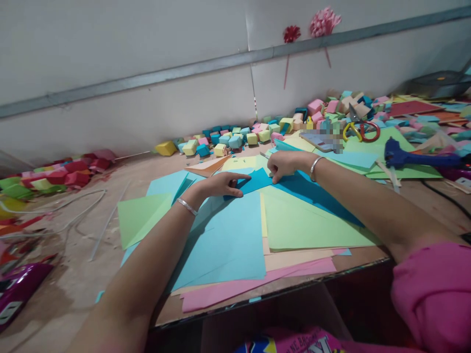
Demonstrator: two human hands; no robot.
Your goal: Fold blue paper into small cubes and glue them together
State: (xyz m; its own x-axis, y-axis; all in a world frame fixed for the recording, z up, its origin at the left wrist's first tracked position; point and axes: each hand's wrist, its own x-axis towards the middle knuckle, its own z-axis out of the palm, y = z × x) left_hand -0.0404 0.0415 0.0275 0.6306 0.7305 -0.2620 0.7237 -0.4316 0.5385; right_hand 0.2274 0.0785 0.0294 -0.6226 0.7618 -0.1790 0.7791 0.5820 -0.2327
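Observation:
A small dark-blue sheet of paper (259, 180) lies between my hands, on top of light-blue paper (235, 235). My left hand (222, 185) rests on its left end, fingers stretched out and thumb apart, pressing it down. At its right corner, my right hand (286, 164) is closed, with a finger pointing down onto the paper. A thin greyish tip (264, 155) sticks out beyond the right hand; what it belongs to is hidden. Another dark-blue sheet (316, 196) lies under my right forearm, over a light-green sheet (312, 225).
Several paper cubes (235, 142) line the wall. Scissors (362, 130) and a blue glue gun (423, 156) lie at the right. Red and pink paper pieces (77, 172), a white cord (84, 198) and a purple power strip (24, 294) are at the left. The board's front edge (272, 289) is near me.

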